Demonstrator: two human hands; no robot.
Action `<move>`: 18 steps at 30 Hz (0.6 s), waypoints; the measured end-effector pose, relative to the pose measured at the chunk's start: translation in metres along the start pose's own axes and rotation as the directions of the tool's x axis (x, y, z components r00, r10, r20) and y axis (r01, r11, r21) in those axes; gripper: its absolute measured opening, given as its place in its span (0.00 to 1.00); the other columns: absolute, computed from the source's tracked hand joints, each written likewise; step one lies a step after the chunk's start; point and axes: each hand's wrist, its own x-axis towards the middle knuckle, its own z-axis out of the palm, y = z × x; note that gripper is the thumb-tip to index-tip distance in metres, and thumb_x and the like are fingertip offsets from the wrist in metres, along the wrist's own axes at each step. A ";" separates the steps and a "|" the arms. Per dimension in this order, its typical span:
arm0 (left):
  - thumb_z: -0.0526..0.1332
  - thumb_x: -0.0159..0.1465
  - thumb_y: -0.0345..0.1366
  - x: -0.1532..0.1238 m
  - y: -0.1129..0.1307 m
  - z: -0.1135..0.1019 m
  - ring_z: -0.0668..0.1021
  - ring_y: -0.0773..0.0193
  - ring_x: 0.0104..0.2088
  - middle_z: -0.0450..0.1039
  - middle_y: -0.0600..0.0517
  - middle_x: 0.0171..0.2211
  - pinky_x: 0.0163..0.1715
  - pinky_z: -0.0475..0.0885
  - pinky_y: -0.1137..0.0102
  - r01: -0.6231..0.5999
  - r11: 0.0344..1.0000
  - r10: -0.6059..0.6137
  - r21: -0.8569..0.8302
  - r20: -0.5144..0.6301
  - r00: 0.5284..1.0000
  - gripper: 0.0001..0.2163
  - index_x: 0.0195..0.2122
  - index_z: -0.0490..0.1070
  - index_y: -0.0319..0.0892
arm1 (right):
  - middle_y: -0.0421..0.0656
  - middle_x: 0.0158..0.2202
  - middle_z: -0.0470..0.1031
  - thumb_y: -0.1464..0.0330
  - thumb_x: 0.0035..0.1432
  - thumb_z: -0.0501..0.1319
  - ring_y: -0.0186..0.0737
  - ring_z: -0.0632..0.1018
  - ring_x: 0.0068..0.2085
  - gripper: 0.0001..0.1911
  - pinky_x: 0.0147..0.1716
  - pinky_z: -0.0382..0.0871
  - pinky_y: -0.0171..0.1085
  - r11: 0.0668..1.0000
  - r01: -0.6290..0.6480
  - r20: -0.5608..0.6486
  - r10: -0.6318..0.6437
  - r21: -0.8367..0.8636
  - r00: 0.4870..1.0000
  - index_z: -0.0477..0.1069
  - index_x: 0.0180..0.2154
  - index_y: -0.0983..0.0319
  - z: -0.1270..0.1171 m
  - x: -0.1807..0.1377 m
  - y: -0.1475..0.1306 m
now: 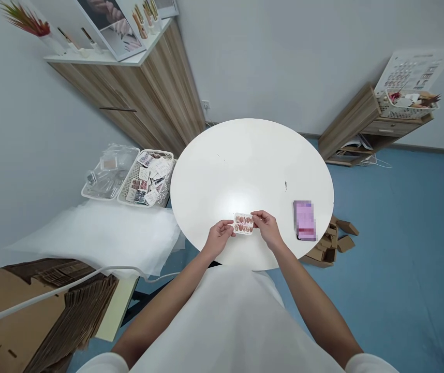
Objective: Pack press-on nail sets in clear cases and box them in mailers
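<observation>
Both hands are nearly closed in light pinches on one small card of false nails [243, 224], held just above or on the near part of the round white table [245, 155]; which of the two I cannot tell. At its left edge, the left hand [219, 238] nips it between thumb and forefinger, the other fingers loosely bent. At its right edge, the right hand [267, 226] takes it the same way, towards the upper corner.

Risks, again from the left: the white cable [121, 268] runs close by the left forearm and could snag if that elbow swings out. Because only fingertips hold the card's edges, uneven pressure might bend it or let it slip, and a thumb sliding inward might loosen nails from the two reddish rows. Farther right, the phone-like object [305, 221], blurred over, lies near the table's edge, where a wide sweep of the right arm could push it off.

Containers, leftmost first: a white tray [100, 197] is heaped with clear plastic packs. Touching or just beside it, a perforated white basket [163, 194] is loaded with jumbled cards, several bearing dark or red nails. Low beyond the table's right edge, brown cardboard boxes [325, 251] sit with flaps open; their insides are too small to read. Far right, another white basket [404, 111] tops a wooden cabinet [346, 124], full of mixed items I cannot identify.
</observation>
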 end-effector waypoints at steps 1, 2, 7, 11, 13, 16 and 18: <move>0.60 0.54 0.40 0.000 0.000 0.000 0.74 0.69 0.28 0.69 0.54 0.27 0.36 0.69 0.69 -0.010 1.000 0.010 0.002 0.018 1.000 0.14 0.40 0.67 0.40 | 0.39 0.28 0.70 0.59 0.45 0.61 0.31 0.69 0.28 0.14 0.31 0.66 0.36 1.000 -0.004 -0.013 0.004 0.008 1.000 0.71 0.32 0.62 0.001 0.000 0.001; 0.60 0.54 0.40 0.001 -0.001 -0.001 0.74 0.69 0.28 0.69 0.54 0.26 0.35 0.69 0.69 -0.017 1.000 0.017 0.010 0.033 0.999 0.14 0.40 0.67 0.39 | 0.40 0.28 0.69 0.59 0.45 0.61 0.32 0.70 0.29 0.14 0.32 0.66 0.36 1.000 -0.005 -0.026 0.005 0.015 1.000 0.71 0.32 0.62 0.002 0.000 0.002; 0.61 0.53 0.39 0.005 0.001 -0.008 0.74 0.68 0.28 0.68 0.54 0.25 0.34 0.69 0.69 -0.013 0.998 0.011 0.062 0.040 0.999 0.13 0.38 0.67 0.38 | 0.41 0.32 0.69 0.57 0.49 0.58 0.33 0.70 0.30 0.19 0.34 0.66 0.37 0.999 -0.014 -0.033 0.013 -0.030 0.999 0.70 0.40 0.62 0.008 -0.005 0.007; 0.59 0.54 0.39 0.009 0.002 -0.018 0.74 0.69 0.28 0.68 0.55 0.25 0.34 0.69 0.69 -0.037 0.997 0.034 0.061 0.048 0.998 0.14 0.41 0.66 0.40 | 0.42 0.40 0.65 0.62 0.48 0.59 0.28 0.69 0.28 0.31 0.33 0.66 0.36 0.983 0.039 0.100 -0.022 -0.179 0.995 0.58 0.55 0.56 0.014 -0.019 0.008; 0.59 0.55 0.39 0.009 0.003 -0.024 0.74 0.69 0.27 0.67 0.55 0.26 0.34 0.69 0.69 -0.045 0.996 0.039 0.079 0.085 0.996 0.16 0.45 0.64 0.40 | 0.42 0.41 0.63 0.66 0.46 0.61 0.27 0.68 0.27 0.37 0.33 0.66 0.35 0.959 0.078 0.163 -0.034 -0.271 0.986 0.50 0.58 0.53 0.016 -0.026 0.011; 0.57 0.57 0.38 0.008 0.005 -0.032 0.73 0.70 0.29 0.66 0.55 0.27 0.35 0.68 0.69 -0.078 0.988 0.053 0.135 0.178 0.983 0.21 0.52 0.60 0.42 | 0.40 0.38 0.64 0.68 0.48 0.58 0.27 0.68 0.28 0.37 0.35 0.67 0.36 0.923 0.100 0.165 -0.041 -0.372 0.985 0.47 0.59 0.52 0.018 -0.033 0.016; 0.56 0.58 0.38 0.008 0.007 -0.038 0.73 0.70 0.30 0.66 0.54 0.29 0.35 0.68 0.69 -0.112 0.978 0.066 0.174 0.250 0.966 0.24 0.55 0.56 0.43 | 0.39 0.35 0.64 0.68 0.49 0.57 0.28 0.68 0.28 0.35 0.36 0.67 0.37 0.909 0.103 0.140 -0.050 -0.403 0.989 0.48 0.58 0.52 0.019 -0.036 0.019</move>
